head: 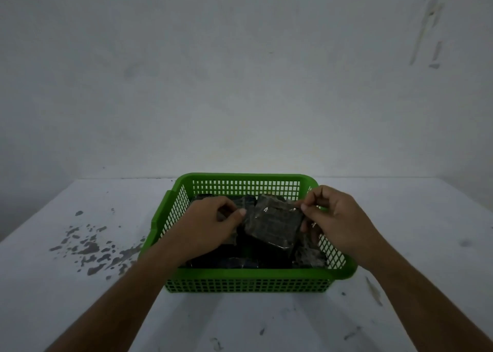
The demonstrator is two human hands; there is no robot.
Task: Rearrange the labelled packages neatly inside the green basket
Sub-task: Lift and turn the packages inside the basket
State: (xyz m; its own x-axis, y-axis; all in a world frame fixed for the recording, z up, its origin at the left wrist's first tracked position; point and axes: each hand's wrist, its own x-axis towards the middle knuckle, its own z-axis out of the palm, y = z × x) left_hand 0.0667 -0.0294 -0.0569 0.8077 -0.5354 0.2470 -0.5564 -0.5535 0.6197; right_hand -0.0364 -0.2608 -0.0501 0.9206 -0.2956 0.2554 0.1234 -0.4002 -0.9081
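Packages [240, 255], dark and plastic-wrapped, fill a green basket [248, 274] at centre. One package [274, 222] is raised and tilted above the rest. Left hand [208, 226] grips its 9 o'clock edge with fingers closed; right hand [330, 218] pinches its 2 o'clock corner. Basket sits on a stained white table [80, 285], wall [240, 71] at 12 o'clock.

Bare dim room, stained white wall [240, 71], paint-chipped table [93, 245]
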